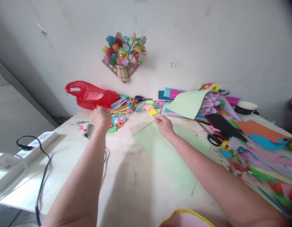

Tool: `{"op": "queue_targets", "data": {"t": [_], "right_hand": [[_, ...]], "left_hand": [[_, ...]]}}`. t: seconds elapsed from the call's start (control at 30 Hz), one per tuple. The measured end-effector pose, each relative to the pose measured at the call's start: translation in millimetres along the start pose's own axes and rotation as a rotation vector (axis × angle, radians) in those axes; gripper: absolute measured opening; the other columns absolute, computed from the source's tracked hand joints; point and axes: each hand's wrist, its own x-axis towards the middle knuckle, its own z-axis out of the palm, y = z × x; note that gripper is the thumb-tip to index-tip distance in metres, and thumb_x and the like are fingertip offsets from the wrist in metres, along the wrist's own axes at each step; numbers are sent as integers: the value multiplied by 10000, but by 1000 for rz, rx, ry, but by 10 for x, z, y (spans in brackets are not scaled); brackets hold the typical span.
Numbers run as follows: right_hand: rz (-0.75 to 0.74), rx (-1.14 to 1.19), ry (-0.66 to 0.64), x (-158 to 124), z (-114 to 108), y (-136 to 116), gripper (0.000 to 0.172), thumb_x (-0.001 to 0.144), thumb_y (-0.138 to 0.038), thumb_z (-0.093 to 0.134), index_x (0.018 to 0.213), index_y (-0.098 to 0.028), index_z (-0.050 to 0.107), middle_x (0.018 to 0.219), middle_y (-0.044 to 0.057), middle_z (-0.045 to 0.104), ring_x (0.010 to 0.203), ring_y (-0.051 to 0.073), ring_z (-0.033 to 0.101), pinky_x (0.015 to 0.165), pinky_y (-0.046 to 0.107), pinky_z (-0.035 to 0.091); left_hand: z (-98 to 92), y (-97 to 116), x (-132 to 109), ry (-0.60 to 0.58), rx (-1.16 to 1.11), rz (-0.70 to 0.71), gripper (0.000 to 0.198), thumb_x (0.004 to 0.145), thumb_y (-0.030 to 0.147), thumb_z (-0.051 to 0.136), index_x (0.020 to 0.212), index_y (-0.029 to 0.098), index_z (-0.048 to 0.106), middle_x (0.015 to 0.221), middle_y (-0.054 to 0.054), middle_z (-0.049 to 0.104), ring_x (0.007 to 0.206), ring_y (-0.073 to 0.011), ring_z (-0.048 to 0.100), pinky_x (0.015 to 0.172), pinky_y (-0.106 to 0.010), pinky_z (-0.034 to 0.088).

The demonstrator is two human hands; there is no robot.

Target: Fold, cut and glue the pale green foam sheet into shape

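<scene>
My left hand point(101, 118) is over the far left of the table, in front of a red plastic bag point(96, 94). It is smeared by motion, so its grip does not show. Just left of it lies a white glue gun point(87, 129); foam flower cut-outs point(119, 119) are to its right. My right hand point(164, 125) is above the far edge of a pale green sheet point(179, 164), its fingers curled together. Whatever they may hold is too small to make out. Small yellow and pink blocks point(153, 112) sit just beyond those fingertips.
Scissors point(214, 140), a black phone point(225, 127) and heaped coloured scraps point(249, 164) cover the right side. Rolled pale green paper with a purple flower point(208, 104) lies at the back. A white power strip point(45, 138) with a black cord point(43, 183) runs along the left edge.
</scene>
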Motion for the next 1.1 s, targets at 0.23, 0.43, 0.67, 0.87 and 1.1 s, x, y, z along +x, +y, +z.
{"op": "queue_targets", "data": {"t": [0.23,0.43,0.67,0.87,1.1], "right_hand": [[-35,-282,-126,63,-54,201,346,730,-174,446,1052,-216,565,1096,19,557,968,175,497,841,293,391],[-34,-580,-367,-89,-6,227,585,795,-438,372,1256,-78,369,1328,135,338,1222,247,272,996,382,208],[-97,-623,-478,-152,6,263,648,819,-473,285,1307,-47,270,1384,141,215,1277,229,153,1031,362,131],[-168,-592,-452,-203,-75,257,651,799,-460,348,1295,-43,281,1378,173,211,1263,238,196,1018,338,178],[-206,-562,-411,-243,-92,245,633,797,-425,374,1304,-65,259,1387,169,182,1250,251,222,1003,347,200]], "left_hand": [[501,451,-400,-99,-17,692,295,773,349,416,995,254,586,1167,-8,524,1163,-233,339,955,-390,282],[781,335,-505,-259,104,770,424,797,410,356,1192,299,465,1347,15,338,1289,-293,8,1021,-501,57],[884,380,-514,-305,64,802,468,816,463,274,1249,322,383,1373,29,290,1290,-284,-20,1023,-503,38],[932,425,-516,-339,56,822,496,814,500,248,1254,313,376,1375,23,287,1288,-281,-48,1014,-521,28],[944,513,-586,-316,60,844,500,814,518,241,1244,314,392,1387,16,259,1286,-286,-66,1003,-540,-2]]}}
